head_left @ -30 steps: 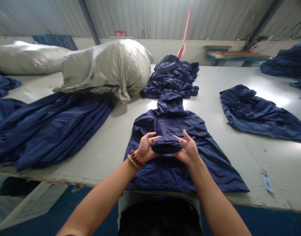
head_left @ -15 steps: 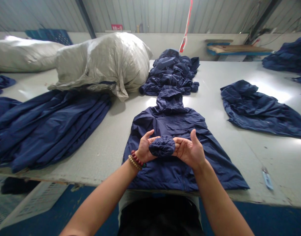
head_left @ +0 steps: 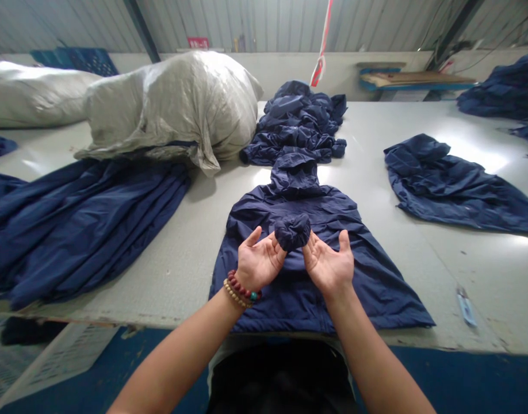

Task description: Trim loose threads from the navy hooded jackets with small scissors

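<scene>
A navy hooded jacket (head_left: 255,230) lies flat on the table in front of me, its hood pointing away. Above its middle, a gathered navy sleeve cuff (head_left: 292,232) is held up between my two hands. My left hand (head_left: 260,261), with beaded bracelets at the wrist, grips the cuff's left side with its fingertips, palm up and thumb out. On the other side, my right hand (head_left: 329,261) holds the cuff the same way. The fingertips are partly hidden behind the cloth.
A big pale sack (head_left: 169,109) and a heap of navy garments (head_left: 298,118) sit behind the jacket. Folded navy cloth (head_left: 83,224) lies at left, another navy garment (head_left: 458,190) at right. Small blue-handled thread snips (head_left: 466,307) rest near the table's (head_left: 445,270) front edge.
Both hands have moved slightly away from me, toward the hood, with the cuff. The left palm has turned further up, and the cuff now sits at the fingertips.
</scene>
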